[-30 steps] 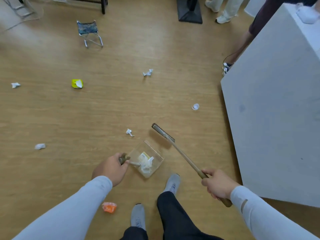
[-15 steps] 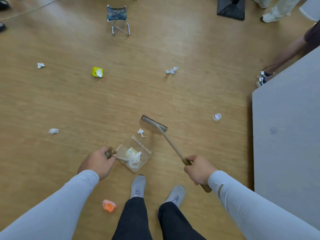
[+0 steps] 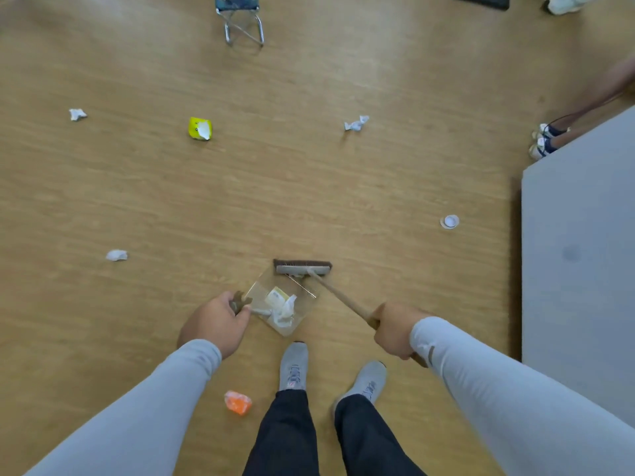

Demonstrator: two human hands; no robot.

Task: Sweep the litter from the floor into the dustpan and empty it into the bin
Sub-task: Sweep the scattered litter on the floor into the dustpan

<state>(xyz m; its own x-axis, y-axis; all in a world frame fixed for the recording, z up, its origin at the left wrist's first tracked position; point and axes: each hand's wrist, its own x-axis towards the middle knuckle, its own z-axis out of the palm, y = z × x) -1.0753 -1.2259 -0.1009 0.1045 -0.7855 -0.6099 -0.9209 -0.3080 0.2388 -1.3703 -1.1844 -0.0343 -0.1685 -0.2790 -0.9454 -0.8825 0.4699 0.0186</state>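
Note:
A clear plastic dustpan (image 3: 302,316) sits on the wooden floor just ahead of my feet, with crumpled white paper and a small yellow-white packet (image 3: 280,302) inside. My left hand (image 3: 214,322) grips its dark handle. My right hand (image 3: 395,329) holds the wooden stick of a small broom, whose head (image 3: 302,267) lies at the dustpan's mouth. Loose litter lies around: a yellow carton (image 3: 200,128), several paper scraps (image 3: 356,124) (image 3: 77,114) (image 3: 116,255), a white cap (image 3: 449,221) and an orange wrapper (image 3: 237,402). No bin is in view.
A large grey box or counter (image 3: 580,269) fills the right side. A small folding stool (image 3: 242,18) stands at the top. Another person's leg and shoes (image 3: 546,139) are at the upper right, beside the grey box.
The broom head has swung left and toward me to the dustpan's mouth. The small paper scrap that lay in front of the pan is no longer visible on the floor.

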